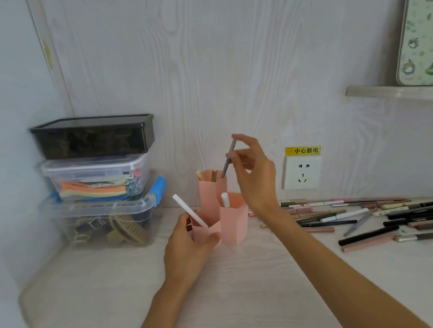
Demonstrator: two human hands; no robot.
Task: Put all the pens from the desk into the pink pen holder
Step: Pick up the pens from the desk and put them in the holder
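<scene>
Pink pen holder (218,216) is seen at frame centre on the tabletop (242,284): three joined hexagonal tubes of differing height, matte pink. A white pen (190,210) is leaned in the lowest front tube, a short white-capped item (225,199) is stood in the middle tube. The front tube is gripped by the left hand (190,245), fingers curled round it. A grey pen (228,159) is pinched by the right hand (255,171), its tip inside the tallest rear tube. Loose pens (376,215) are scattered at right of frame, overlapped; the count is hard to make out. Contents of the rear tube are mostly hidden. Stacked storage boxes (99,179) are seen at left.
</scene>
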